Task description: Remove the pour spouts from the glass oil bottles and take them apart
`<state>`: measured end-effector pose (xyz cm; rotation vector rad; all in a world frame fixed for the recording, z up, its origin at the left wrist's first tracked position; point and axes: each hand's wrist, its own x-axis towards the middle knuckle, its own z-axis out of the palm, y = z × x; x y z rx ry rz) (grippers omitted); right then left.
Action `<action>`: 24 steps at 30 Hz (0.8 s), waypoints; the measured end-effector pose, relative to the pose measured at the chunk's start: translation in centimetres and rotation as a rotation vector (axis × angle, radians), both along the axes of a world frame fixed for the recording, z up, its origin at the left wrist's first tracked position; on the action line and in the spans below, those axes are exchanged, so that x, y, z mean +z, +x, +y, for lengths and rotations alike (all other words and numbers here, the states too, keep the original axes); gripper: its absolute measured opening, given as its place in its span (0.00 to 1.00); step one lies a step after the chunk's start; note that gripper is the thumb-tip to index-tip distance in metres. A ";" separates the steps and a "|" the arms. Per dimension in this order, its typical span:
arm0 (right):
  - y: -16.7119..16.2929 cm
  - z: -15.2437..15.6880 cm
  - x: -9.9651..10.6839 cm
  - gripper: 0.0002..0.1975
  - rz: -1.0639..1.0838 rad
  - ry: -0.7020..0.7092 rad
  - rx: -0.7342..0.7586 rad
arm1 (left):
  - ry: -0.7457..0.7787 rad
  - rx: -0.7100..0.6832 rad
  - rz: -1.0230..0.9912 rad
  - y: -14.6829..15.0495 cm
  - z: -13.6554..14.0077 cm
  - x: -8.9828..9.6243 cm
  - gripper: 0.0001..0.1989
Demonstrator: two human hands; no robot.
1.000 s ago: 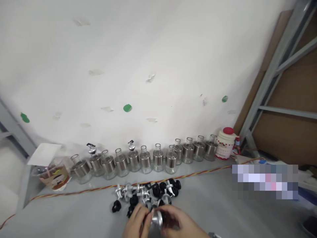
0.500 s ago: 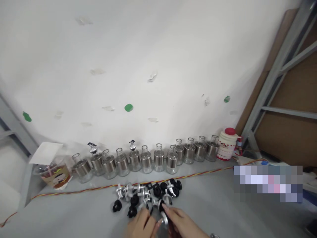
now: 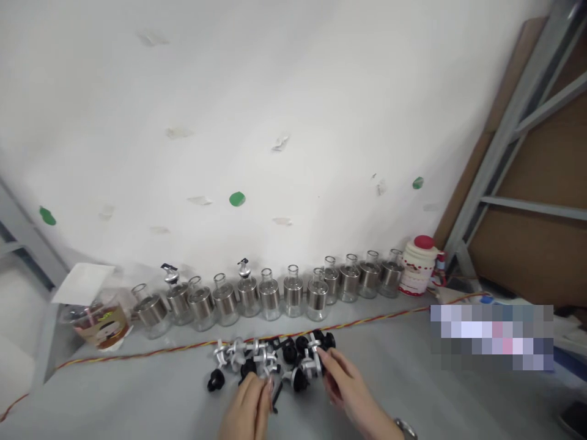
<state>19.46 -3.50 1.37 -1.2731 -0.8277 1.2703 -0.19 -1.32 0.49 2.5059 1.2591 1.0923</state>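
Both my hands are at a heap of silver-and-black bottle pour spouts on the grey table. My left hand point(image 3: 248, 406) is at the near side of the heap, fingers curled and pressed together; what they hold is hidden. A thin black strip point(image 3: 277, 397) lies just right of its fingertips. At the heap's right side, my right hand point(image 3: 346, 382) has its fingertips closed on a silver pour spout point(image 3: 312, 368). Between the hands lies a silver-and-black spout point(image 3: 298, 379). A black stopper point(image 3: 215, 380) lies apart on the left.
Behind a twisted red-yellow cord point(image 3: 169, 349), glass bottles with metal bands point(image 3: 268, 296) line the wall; two wear spouts. A plastic cup point(image 3: 103, 327) stands at the left end, a cream jar with a red lid point(image 3: 415, 269) at the right. A metal rack point(image 3: 477, 177) rises on the right.
My hands have moved apart. The left drew slightly leftward; the right moved up and right to the heap's right side. A silver-and-black spout now lies uncovered between them.
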 end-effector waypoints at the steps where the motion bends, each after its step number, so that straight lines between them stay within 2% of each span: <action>1: 0.2 0.2 0.0 0.26 0.009 0.000 -0.017 | 0.032 -0.019 0.045 -0.1 0.3 0.1 0.14; 4: 0.3 0.5 0.1 0.25 0.001 0.011 -0.013 | 0.201 -0.039 0.166 -0.2 0.9 0.4 0.13; 7: -0.3 0.2 -0.1 0.26 -0.005 0.008 0.031 | 0.307 0.008 0.209 -0.2 1.0 0.9 0.17; 9: -0.9 -0.2 -0.3 0.26 -0.013 -0.011 0.078 | 0.302 -0.017 0.218 0.0 0.8 1.1 0.18; 11: -1.4 -0.6 -0.5 0.27 -0.043 -0.024 0.140 | 0.258 -0.103 0.228 0.1 0.5 1.0 0.16; 15: -2.3 -1.2 -0.3 0.28 -0.097 -0.046 0.221 | 0.216 -0.226 0.240 0.7 0.1 -0.4 0.10; 19: -2.5 -1.6 0.4 0.29 -0.091 -0.059 0.226 | 0.271 -0.197 0.219 1.2 -0.2 -1.0 0.14; 24: -2.2 -1.7 0.7 0.27 -0.148 -0.070 0.260 | 0.476 -0.181 0.221 2.0 -0.5 0.5 0.19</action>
